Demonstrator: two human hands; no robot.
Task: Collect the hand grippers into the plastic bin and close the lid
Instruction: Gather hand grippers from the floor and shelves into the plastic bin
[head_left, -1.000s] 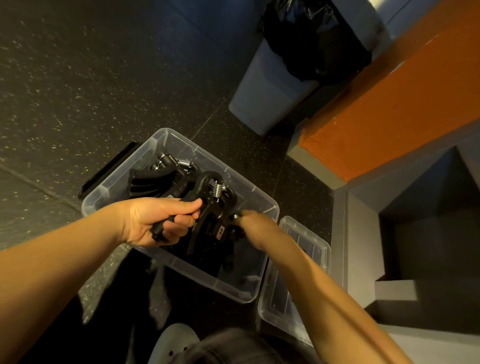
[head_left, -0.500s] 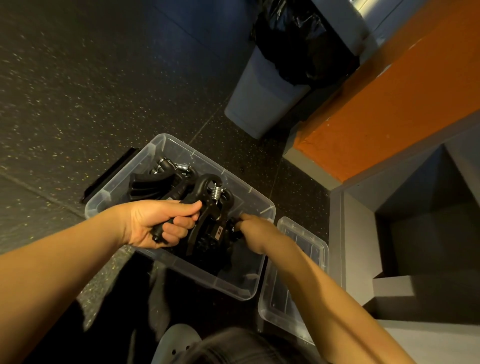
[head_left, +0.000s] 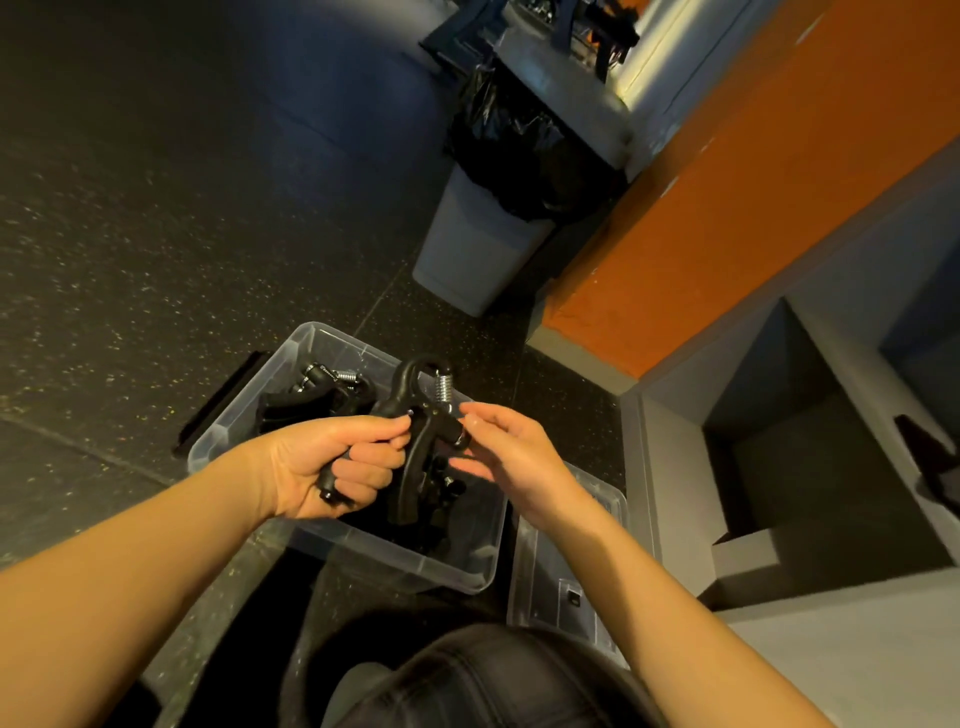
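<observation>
A clear plastic bin (head_left: 467, 566) sits on the dark floor with several black hand grippers (head_left: 317, 397) inside. My left hand (head_left: 332, 467) grips one handle of a black hand gripper (head_left: 415, 415) with a metal spring, holding it up over the bin. My right hand (head_left: 511, 452) is at the gripper's right side, its thumb and fingertips pinching the small adjustment knob below the spring. The bin's clear lid (head_left: 566, 582) lies flat on the floor just right of the bin.
A grey trash can (head_left: 478, 254) with a black bag stands behind the bin. An orange wall (head_left: 727, 197) and grey steps (head_left: 779, 467) close off the right side. A flat black object (head_left: 223, 400) lies against the bin's left side. My knee shows at the bottom.
The gripper in my left hand has risen out of the bin. My right hand left the bin's contents and came up to the gripper's knob. The view tilted upward.
</observation>
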